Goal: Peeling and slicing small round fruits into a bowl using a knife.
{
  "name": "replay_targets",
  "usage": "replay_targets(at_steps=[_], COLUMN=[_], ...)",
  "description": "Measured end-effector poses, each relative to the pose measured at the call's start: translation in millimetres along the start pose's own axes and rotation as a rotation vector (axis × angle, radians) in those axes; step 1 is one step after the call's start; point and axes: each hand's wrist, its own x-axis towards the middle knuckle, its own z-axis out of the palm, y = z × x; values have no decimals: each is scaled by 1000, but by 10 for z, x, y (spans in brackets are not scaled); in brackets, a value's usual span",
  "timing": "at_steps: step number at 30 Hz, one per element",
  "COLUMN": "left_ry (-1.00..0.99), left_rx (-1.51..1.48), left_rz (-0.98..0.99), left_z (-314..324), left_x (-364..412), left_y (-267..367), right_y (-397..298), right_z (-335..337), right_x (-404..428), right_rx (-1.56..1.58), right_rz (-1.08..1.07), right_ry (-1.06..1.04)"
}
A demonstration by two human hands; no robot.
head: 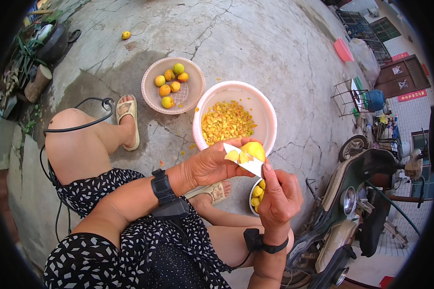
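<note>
My left hand (211, 162) holds a peeled yellow fruit (253, 151) above the near rim of a pink plastic basin (264, 108). In my right hand (280, 197) is a knife with a wide pale blade (251, 165), which lies against the fruit, with bits of peel on it. Many small orange-yellow peel pieces (226, 123) lie in the basin. Left of it stands a pink plastic basket (148, 88) holding several unpeeled yellow-orange fruits (164, 90). A white bowl (252, 202) of peeled yellow fruits (257, 191) is partly hidden behind my right hand.
One fruit (126, 35) lies on the cracked concrete ground (260, 43). A motorcycle (343, 202) stands close on the right. Farther off are a wire rack (343, 97) and a small pink tub (343, 50). A black cable (79, 127) loops over my left knee; potted plants and a log (38, 83) are at the left.
</note>
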Motion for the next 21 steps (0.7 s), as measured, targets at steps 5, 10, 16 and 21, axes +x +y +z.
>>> replay_targets(at_steps=[5, 10, 16, 21], left_ry=[30, 75, -15, 74], left_rx=[-12, 30, 75, 165], left_rz=[-28, -17, -75, -27], left_z=[0, -71, 45, -10], left_x=[-17, -9, -12, -3], left_y=[20, 25, 100, 4], right_y=[6, 84, 228, 33], right_z=[36, -20, -104, -34], right_x=[13, -33, -108, -36], right_rx=[-4, -1, 22, 34], right_rz=[-60, 61, 301, 95], right_ry=[-25, -4, -40, 20])
